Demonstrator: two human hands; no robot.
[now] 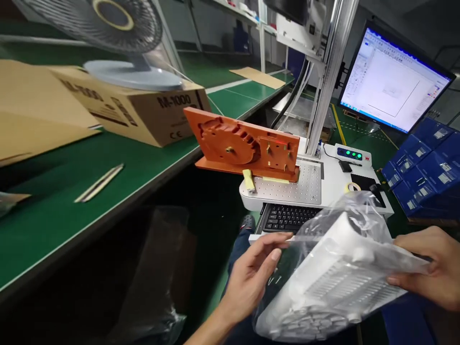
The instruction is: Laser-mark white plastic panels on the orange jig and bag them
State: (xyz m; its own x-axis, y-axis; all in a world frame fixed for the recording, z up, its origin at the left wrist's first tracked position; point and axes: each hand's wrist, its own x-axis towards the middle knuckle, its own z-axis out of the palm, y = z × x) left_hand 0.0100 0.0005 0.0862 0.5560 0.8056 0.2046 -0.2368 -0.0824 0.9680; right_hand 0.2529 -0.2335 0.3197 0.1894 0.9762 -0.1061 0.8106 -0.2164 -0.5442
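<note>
A white plastic housing (334, 273) with slotted vents and a round grille lies tilted inside a clear plastic bag (366, 203). My right hand (427, 266) grips the bag at the right end, thumb below and fingers above. On the other side, my left hand (257, 268) pinches the bag's stretched edge between thumb and fingers. The bag and housing hang in front of me, over the near edge of the white machine base. Part of the housing's outline is blurred by folds of the bag.
An orange fixture (230, 143) stands on the perforated plate (309, 184) of a white machine, above a keyboard (287, 218). Left is a green bench (43, 230) with a carton (143, 112) and fan (111, 19). A monitor (391, 81) and blue bins (424, 167) are right.
</note>
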